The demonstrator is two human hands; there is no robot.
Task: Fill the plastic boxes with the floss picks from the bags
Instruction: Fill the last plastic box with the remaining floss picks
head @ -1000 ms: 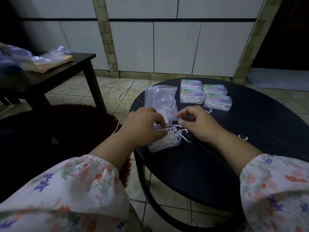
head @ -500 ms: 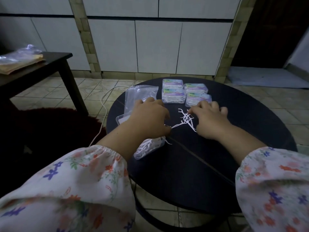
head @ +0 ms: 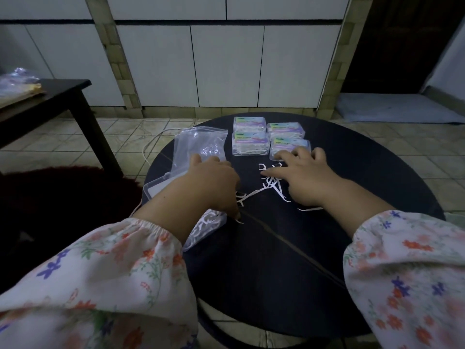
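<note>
While both hands work over the round black table [head: 289, 260], I see my right hand [head: 305, 180] spread flat, fingers [head: 284, 155] straight, over a scatter of loose white floss picks [head: 273, 187], its fingertips reaching the nearest of four closed plastic boxes [head: 269, 138]. Those boxes sit in two rows at the far side, each full of picks and carrying a coloured label; the print is too small and dim for me to read. My left hand [head: 214, 182] hangs curled above an open clear box [head: 206, 229] partly filled with picks at the table's left edge, but I cannot tell whether its fingers pinch anything. Beyond it lie a flat clear lid [head: 161, 187] and a crumpled clear plastic bag [head: 201, 144]. Floral sleeves [head: 113, 278] cover both forearms.
</note>
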